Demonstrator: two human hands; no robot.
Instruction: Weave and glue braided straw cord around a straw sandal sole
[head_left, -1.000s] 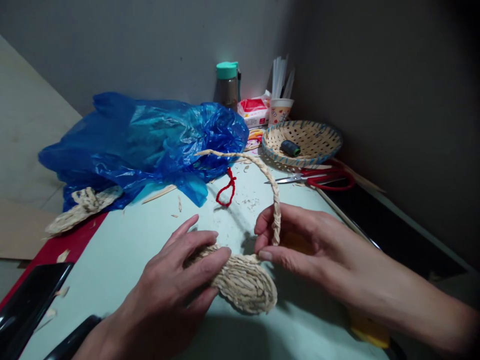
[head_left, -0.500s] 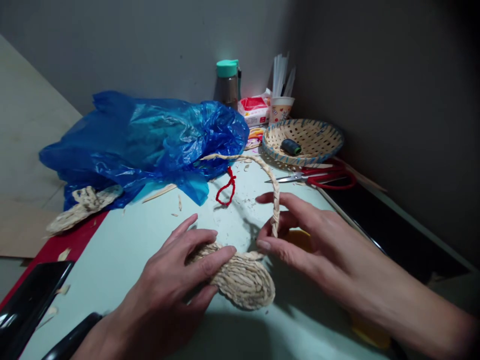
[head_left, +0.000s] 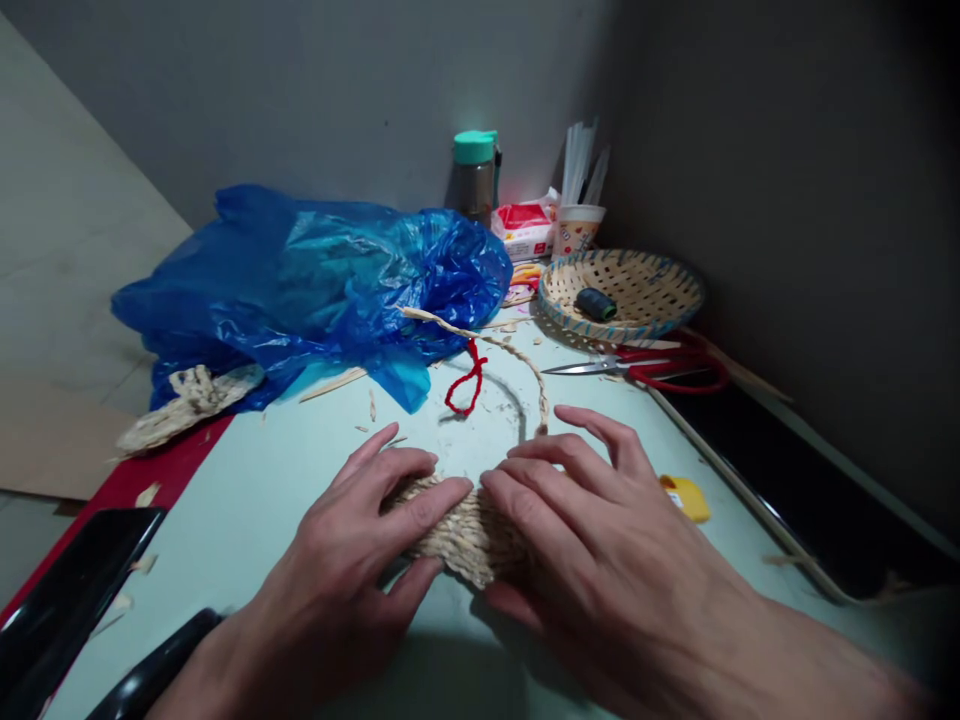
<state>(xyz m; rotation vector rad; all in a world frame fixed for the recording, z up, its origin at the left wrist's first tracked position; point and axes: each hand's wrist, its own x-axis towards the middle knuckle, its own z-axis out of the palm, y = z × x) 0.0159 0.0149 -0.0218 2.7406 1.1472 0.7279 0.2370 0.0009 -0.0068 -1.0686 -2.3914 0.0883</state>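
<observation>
A flat oval mat of coiled straw braid [head_left: 465, 535] lies on the pale green table [head_left: 285, 490]. My left hand [head_left: 352, 560] presses on its left side with fingers stretched flat. Over its right side lies my right hand [head_left: 577, 530], fingers spread and flat, covering much of the mat. The loose straw braid [head_left: 517, 360] runs from under my right fingers back toward the blue plastic bag [head_left: 315, 275].
A red yarn loop [head_left: 466, 380] lies behind the mat. A woven basket [head_left: 622, 295] holding a dark spool, red-handled scissors [head_left: 645, 365], a cup of sticks [head_left: 577, 225], a bottle [head_left: 476, 175] stand at the back. A yellow object [head_left: 686, 497], a dark phone [head_left: 67, 590].
My right hand let go of the upright braid and came down flat on the mat. The braid dropped lower toward the table. The left hand stayed in place.
</observation>
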